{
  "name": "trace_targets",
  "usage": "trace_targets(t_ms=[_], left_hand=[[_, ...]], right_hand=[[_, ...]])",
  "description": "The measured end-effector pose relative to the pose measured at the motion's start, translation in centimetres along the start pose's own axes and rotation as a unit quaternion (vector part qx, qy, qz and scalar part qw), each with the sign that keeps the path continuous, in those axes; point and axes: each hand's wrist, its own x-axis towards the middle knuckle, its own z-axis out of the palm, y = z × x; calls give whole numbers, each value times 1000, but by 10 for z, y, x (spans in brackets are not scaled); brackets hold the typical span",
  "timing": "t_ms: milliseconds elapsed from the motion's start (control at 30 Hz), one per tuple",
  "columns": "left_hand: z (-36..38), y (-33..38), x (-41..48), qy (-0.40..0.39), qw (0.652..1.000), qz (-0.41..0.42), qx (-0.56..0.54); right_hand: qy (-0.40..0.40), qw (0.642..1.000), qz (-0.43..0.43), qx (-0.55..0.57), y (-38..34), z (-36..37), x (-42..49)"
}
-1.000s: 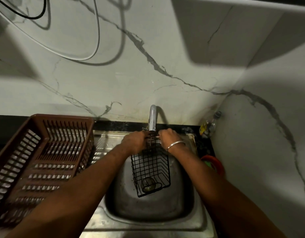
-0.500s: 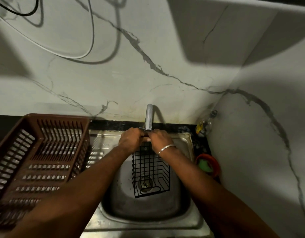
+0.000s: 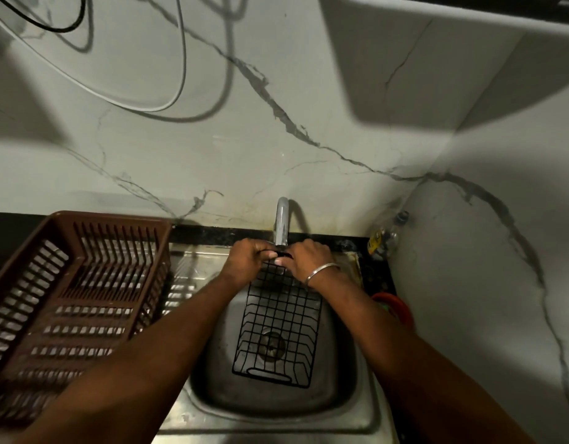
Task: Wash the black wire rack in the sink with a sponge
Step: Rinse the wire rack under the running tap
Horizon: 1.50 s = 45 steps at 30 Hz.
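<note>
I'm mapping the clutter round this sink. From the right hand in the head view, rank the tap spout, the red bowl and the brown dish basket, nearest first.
Measured from the right hand, which holds the black wire rack:
1. Tap spout, just above its fingers.
2. Red bowl, on the counter to the right.
3. Brown dish basket, far left, beyond the left hand.

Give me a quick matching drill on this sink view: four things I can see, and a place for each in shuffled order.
Things:
1. black wire rack
2. brown plastic basket
3. tap
4. red bowl

Places:
A. on the counter to the right of the sink
B. at the back wall, above where the two hands meet
C. tilted in the sink basin, over the drain
D. on the drainboard to the left of the sink

Pairs: 1-C, 2-D, 3-B, 4-A. The left hand and right hand both grip the rack's far end.
</note>
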Motion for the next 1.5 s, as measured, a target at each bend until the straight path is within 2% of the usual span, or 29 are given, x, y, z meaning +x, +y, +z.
trace_targets(t_ms=[167, 367, 500, 667, 800, 900, 1000, 1167, 1233, 1300, 1367, 1433, 1500], left_hand=[[6, -2, 0, -15, 1000, -10, -7], [21, 6, 1, -3, 999, -46, 17], [17, 3, -1, 61, 994, -87, -26], [23, 4, -3, 41, 989, -97, 109], [27, -7, -8, 44, 995, -57, 73], [27, -9, -7, 48, 996, -61, 39], [28, -4, -2, 70, 993, -97, 9], [32, -5, 5, 90, 985, -142, -39], [31, 0, 3, 104, 982, -155, -25], [30, 7, 0, 132, 971, -198, 15], [31, 9, 2, 138, 952, -273, -6], [31, 11, 4, 139, 921, -347, -114], [27, 22, 5, 117, 869, -393, -276]], right_hand=[[-9, 998, -49, -36, 4, 1, -6], [-10, 1000, -14, 17, -6, 5, -12], [24, 999, 16, 22, 4, -1, -12], [-35, 996, 37, 69, 4, -1, -10], [-65, 986, 43, 144, 10, 0, -10], [-51, 961, 81, 260, 15, 3, -9], [-22, 943, 98, 319, 16, 13, -8], [9, 931, 121, 345, 13, 16, -11], [16, 933, 132, 335, 7, 19, -14], [40, 938, 144, 312, 1, 24, -16], [50, 947, 143, 282, -5, 28, -17], [53, 952, 140, 266, -9, 32, -19], [63, 952, 150, 259, -12, 34, -20]])
